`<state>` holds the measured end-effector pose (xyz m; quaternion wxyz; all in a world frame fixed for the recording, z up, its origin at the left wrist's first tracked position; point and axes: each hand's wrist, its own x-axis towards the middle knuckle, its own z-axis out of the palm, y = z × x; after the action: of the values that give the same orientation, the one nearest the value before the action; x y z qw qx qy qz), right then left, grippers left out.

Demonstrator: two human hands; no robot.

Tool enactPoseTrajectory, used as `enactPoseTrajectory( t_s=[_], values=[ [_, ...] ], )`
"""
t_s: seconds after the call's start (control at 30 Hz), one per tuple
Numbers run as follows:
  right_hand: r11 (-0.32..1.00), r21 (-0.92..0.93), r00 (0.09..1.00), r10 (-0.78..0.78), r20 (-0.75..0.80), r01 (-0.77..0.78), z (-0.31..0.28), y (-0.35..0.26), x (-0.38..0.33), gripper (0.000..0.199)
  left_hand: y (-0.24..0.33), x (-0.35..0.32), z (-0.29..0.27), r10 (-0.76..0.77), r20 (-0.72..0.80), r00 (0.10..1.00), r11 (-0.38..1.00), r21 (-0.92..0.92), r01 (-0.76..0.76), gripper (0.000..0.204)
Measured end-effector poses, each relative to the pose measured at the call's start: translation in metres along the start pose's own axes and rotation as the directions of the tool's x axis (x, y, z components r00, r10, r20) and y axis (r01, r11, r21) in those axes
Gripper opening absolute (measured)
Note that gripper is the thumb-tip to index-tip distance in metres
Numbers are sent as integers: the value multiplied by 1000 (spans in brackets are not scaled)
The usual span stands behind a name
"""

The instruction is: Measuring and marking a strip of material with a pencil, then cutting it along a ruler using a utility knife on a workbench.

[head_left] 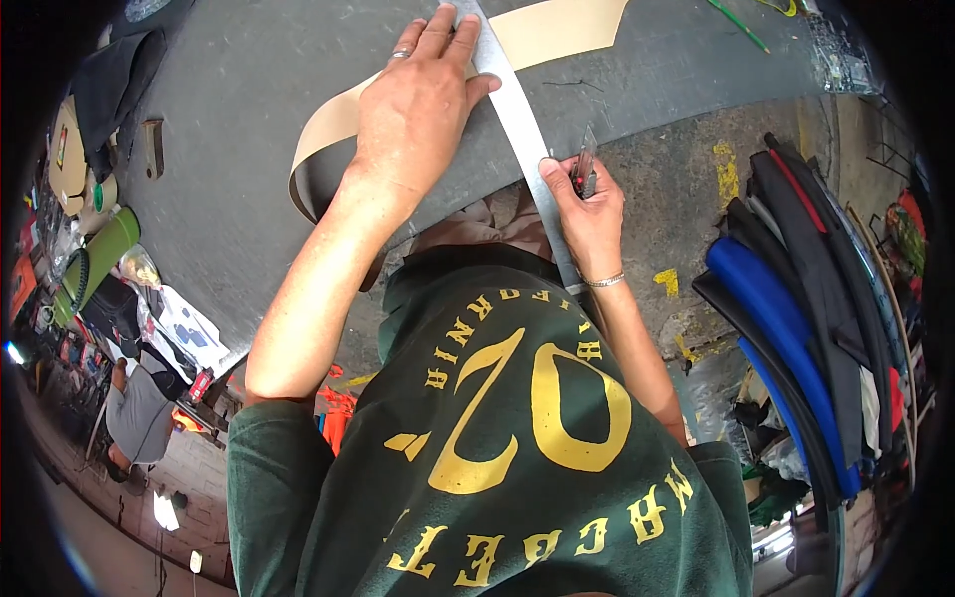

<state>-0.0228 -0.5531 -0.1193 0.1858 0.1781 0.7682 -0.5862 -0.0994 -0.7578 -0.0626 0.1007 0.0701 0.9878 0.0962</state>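
A long metal ruler (519, 111) lies slantwise across a beige strip (564, 32) of sheet material, its near end jutting past the table edge toward my shirt. Flat on the strip, with fingers stretched along the ruler's left side, rests my left hand (416, 111); its thumb touches the ruler. The strip's left end curls down beside my left wrist. My right hand (595, 221) pinches the ruler's near part with the thumb. That same hand also grips a utility knife (585, 171), its clear and dark body pointing upward. The blade cannot be made out.
The dark grey table (269, 90) carries a green pencil (741, 27) at far right and a small brown-handled tool (152, 147) at left. Blue and black material rolls (786, 318) stand at right. A green roll (107, 254) lies left. Another person (141, 413) is at lower left.
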Motion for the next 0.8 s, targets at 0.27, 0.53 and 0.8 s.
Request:
enactPoseTrajectory(
  t_s=[0.27,0.53,0.8],
  values=[
    [998,-58,1000,-17,3,17,-2,0,0,26,0,-1,3,7,-21,1000,1000,13,-7,58],
    [1000,-22,1000,-14,18,14,1,2,2,26,-1,0,3,-60,-12,998,989,-139,58,58],
    [972,-227,998,-65,5,64,-12,-13,0,24,-3,-12,32,4,-199,980,999,34,3,54]
  ],
)
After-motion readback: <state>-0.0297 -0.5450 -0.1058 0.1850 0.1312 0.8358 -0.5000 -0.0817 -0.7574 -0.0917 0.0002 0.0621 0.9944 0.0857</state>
